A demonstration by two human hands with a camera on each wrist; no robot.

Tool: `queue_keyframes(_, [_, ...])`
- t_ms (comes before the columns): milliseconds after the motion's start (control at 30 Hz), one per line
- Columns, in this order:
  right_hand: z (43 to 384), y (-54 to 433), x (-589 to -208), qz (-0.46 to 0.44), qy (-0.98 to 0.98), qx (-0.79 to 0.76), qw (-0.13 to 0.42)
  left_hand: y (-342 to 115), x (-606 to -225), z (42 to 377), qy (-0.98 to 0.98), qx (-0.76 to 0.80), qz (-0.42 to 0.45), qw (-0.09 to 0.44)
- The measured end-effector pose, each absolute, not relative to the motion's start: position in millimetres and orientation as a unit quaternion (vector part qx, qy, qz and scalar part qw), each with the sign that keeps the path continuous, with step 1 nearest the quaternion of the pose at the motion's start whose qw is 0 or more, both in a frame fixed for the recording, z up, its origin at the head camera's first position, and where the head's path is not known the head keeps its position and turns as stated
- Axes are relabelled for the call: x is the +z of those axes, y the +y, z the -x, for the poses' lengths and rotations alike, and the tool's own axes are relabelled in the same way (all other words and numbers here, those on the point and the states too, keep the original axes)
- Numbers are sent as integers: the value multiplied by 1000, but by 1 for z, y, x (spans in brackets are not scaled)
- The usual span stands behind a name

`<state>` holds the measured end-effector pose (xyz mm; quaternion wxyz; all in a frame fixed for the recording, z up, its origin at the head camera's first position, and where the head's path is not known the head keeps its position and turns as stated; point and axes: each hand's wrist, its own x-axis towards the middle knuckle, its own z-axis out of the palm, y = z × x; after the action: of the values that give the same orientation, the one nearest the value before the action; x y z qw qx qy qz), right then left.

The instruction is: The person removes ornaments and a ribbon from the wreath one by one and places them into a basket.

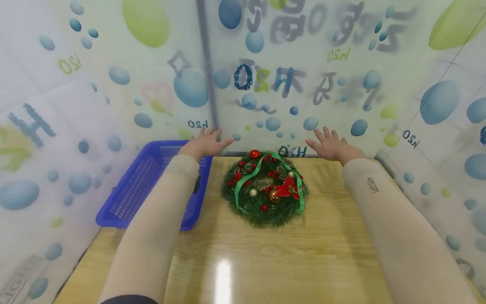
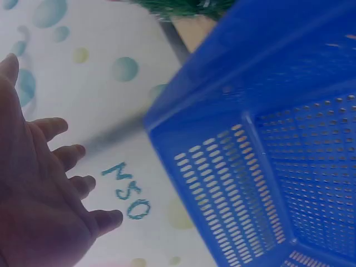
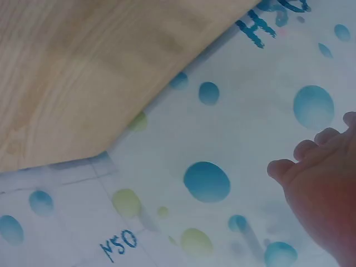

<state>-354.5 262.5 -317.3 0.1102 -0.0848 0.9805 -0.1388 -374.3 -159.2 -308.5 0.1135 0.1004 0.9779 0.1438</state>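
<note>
A green Christmas wreath (image 1: pixel 262 215) lies on the table, with red flowers, berries, small baubles and pine cones on it. Loosely across its top runs a green ribbon (image 1: pixel 240 185). My left hand (image 1: pixel 206 143) is held out with spread fingers above the far right corner of the blue basket (image 1: pixel 110 217), holding nothing. To the right of the wreath, my right hand (image 1: pixel 329 145) hovers over the table's far edge, fingers spread, nothing in it. Both wrist views show the fingers extended and apart from any object.
The wooden table (image 1: pixel 288 261) ends at a patterned curtain (image 1: pixel 250 118) with blue and green dots, which also encloses both sides. Inside the basket a small dark item (image 1: pixel 197 184) shows, partly hidden by the left sleeve.
</note>
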Motion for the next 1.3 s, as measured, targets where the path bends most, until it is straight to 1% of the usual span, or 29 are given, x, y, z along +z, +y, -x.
queue_keyframes(100, [352,262,-308,96,980,-137,112,-157,-300,374,979,131,-105,120])
queue_keyframes(233, [343,260,-293,110,976,-147,113,-153,-288,369,975,126,-110,149])
queue_keyframes(333, [336,260,-286,118,974,-157,110,-146,-281,361,969,142,-113,169])
queue_keyframes(467, [328,260,-291,122,968,-187,115,-136,-275,341,964,151,-118,185])
queue_keyframes(567, [323,257,-303,127,958,-226,122,-126,-269,321,965,148,-126,175])
queue_keyframes(667, [315,251,-318,131,948,-258,131,-115,-270,300,967,169,-124,147])
queue_keyframes(867, [290,243,-345,123,926,-313,170,-96,-297,267,963,224,-106,108])
queue_keyframes(1033, [270,234,-367,116,915,-348,170,-87,-323,252,953,273,-106,78])
queue_keyframes(1133, [261,231,-382,106,910,-360,174,-81,-342,248,946,299,-99,72])
queue_keyframes(1300, [255,231,-407,88,906,-367,192,-76,-378,242,946,303,-80,87])
